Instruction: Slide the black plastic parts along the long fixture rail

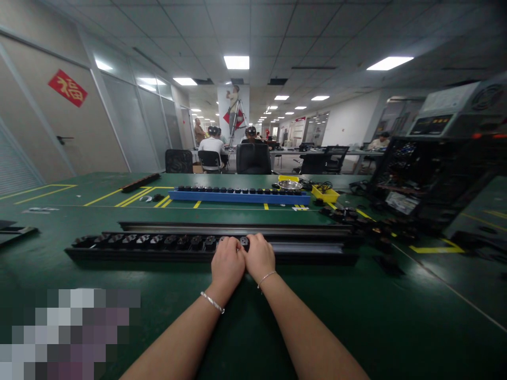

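Observation:
A long black channel (pixel 158 256) lies across the green table in front of me, its left part lined with several black socket modules (pixel 182 241). My left hand (pixel 228 264) is closed over the row, fingers curled down at the channel. Beside it and touching it, my right hand (pixel 259 257) closes on a black socket module (pixel 244 243) that shows between the two hands. The fingertips of both hands are partly hidden. To the right of my hands, the inside of the channel shows a pale strip (pixel 307 248). Another long black channel (pixel 166 227) lies just behind.
Farther back stands a blue holder (pixel 237 197) with a row of black modules. A metal bowl (pixel 289 185) and yellow tray (pixel 325 194) sit beside it. Loose black parts (pixel 356 217) and an open-sided machine (pixel 407 184) are at the right. People sit beyond the table.

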The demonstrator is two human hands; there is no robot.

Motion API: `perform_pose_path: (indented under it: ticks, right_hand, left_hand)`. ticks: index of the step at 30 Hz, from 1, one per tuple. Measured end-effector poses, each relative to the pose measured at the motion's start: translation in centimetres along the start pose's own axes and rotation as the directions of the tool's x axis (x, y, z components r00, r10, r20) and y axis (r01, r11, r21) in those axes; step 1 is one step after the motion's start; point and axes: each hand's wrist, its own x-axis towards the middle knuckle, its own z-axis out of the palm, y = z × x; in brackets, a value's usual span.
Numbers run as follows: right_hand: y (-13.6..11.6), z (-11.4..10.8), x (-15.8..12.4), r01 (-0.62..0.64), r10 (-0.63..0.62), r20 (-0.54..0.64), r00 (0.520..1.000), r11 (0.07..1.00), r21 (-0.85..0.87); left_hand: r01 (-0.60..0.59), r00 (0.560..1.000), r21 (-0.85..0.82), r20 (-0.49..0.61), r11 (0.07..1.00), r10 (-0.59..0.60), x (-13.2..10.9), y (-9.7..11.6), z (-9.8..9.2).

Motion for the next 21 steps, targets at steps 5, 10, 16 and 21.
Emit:
perform_pose_path:
  ticks: [5, 10, 16, 21]
  right_hand:
    - [0.4, -0.3, -0.1, -0.025, 0.025, -0.015, 1.000, 1.000, -0.010]
    - [0.7, -0.5, -0.3, -0.058, 0.058, -0.028, 0.998, 0.998, -0.017]
    - [0.9, -0.7, -0.2, -0.076, 0.076, -0.006, 0.997, 0.997, -0.005]
    - [1.1, -0.7, -0.4, -0.081, 0.081, -0.012, 0.997, 0.996, -0.025]
  left_hand:
    - [-0.102, 0.994, 0.132, 0.047, 0.986, 0.096, 0.0, 0.1, -0.1]
    - [-0.226, 0.973, 0.253, 0.091, 0.941, 0.210, -0.3, 0.4, -0.5]
    - [-0.332, 0.931, 0.266, 0.250, 0.905, 0.268, -0.6, 0.6, -1.7]
    - [-0.379, 0.909, 0.254, 0.280, 0.890, 0.308, -0.6, -0.4, -1.9]
